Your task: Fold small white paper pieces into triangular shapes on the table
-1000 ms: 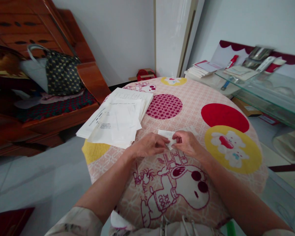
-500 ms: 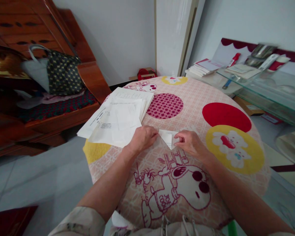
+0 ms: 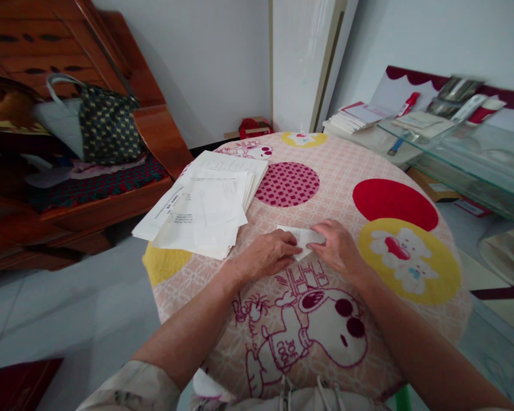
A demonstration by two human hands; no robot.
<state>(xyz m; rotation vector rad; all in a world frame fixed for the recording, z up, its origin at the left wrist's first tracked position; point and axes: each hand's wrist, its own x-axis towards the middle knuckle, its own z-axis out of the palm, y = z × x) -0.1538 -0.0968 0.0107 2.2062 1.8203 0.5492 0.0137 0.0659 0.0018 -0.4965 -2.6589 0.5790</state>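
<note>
A small folded piece of white paper [image 3: 301,235] lies on the patterned tablecloth [image 3: 325,194] between my hands. My left hand [image 3: 270,252] rests over its left side, fingers bent and their tips on the paper. My right hand [image 3: 334,244] pinches the paper's right end between thumb and fingers. Part of the paper is hidden beneath the left fingers. To the left of my left hand lies a loose stack of printed white sheets [image 3: 205,200], its edges uneven and overhanging the table's left side.
A glass shelf [image 3: 462,154] stands to the right, with papers, a metal container and a red-and-white cup on or behind it. At left is a wooden bench [image 3: 154,131] holding a dark patterned bag [image 3: 107,125]. A white cabinet or door panel stands behind the table.
My left hand has shifted right, from the paper's left corner onto its middle. My right hand has moved slightly up and right, now gripping the right end. The paper appears folded narrower.
</note>
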